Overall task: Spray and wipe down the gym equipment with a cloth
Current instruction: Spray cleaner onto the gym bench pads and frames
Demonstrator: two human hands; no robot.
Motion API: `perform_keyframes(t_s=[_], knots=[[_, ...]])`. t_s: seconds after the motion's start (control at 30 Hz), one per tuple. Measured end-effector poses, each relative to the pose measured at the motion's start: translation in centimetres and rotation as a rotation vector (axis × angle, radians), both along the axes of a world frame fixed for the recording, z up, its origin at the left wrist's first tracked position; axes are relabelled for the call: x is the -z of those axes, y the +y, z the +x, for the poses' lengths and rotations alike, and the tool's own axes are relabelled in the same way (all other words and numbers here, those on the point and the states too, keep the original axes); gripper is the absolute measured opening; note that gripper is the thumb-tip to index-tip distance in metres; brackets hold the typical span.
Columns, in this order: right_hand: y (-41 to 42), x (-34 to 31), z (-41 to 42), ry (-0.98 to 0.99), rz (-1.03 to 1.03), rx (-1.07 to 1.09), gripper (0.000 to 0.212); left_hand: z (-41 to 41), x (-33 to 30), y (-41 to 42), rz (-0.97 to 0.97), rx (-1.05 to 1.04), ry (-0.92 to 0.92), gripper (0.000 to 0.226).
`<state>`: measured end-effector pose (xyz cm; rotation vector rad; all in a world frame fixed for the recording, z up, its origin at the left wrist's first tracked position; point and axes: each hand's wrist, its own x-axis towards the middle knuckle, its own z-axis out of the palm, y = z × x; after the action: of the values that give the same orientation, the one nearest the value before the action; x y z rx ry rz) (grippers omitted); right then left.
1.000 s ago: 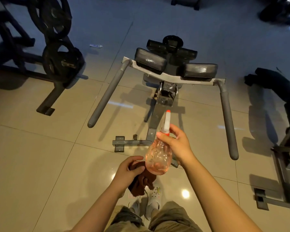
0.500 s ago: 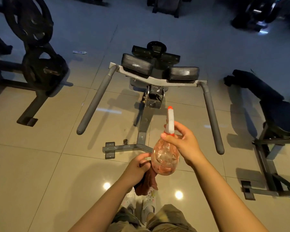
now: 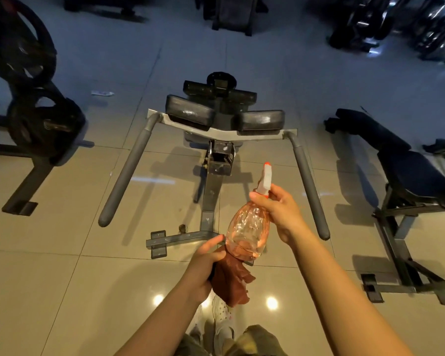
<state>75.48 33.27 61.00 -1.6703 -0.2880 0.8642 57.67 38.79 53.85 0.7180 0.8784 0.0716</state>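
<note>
A grey gym machine (image 3: pixel 211 191) stands on the tiled floor ahead, with two black pads (image 3: pixel 190 112) on a crossbar and two long grey handles (image 3: pixel 130 168) slanting toward me. My right hand (image 3: pixel 280 211) grips the neck of a clear pink spray bottle (image 3: pixel 249 228) whose white and orange nozzle points away at the machine. My left hand (image 3: pixel 203 263) holds a dark red cloth (image 3: pixel 233 281) that hangs just below the bottle.
A rack with black weight plates (image 3: pixel 34 122) stands at the left. A dark padded bench (image 3: pixel 406 173) on a metal frame is at the right. More dark machines (image 3: pixel 231 14) line the far side. Glossy tiles lie between them.
The view has tilted up and shifted, so the machine sits lower in frame. My hands moved slightly right and forward with the bottle and cloth; grips are unchanged.
</note>
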Motion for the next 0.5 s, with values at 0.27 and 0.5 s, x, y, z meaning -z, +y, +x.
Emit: perform_keyframes(t_s=[0.27, 0.5], knots=[[4.5, 1.8, -1.6, 0.023, -0.016, -0.041, 0.04, -2.7, -0.7, 1.8, 0.11, -0.121, 0.097, 0.033], [9.9, 1.7, -4.6, -0.151, -0.014, -0.378, 0.045, -8.8, -1.3, 4.2, 0.529, -0.276, 0.422, 0.014]])
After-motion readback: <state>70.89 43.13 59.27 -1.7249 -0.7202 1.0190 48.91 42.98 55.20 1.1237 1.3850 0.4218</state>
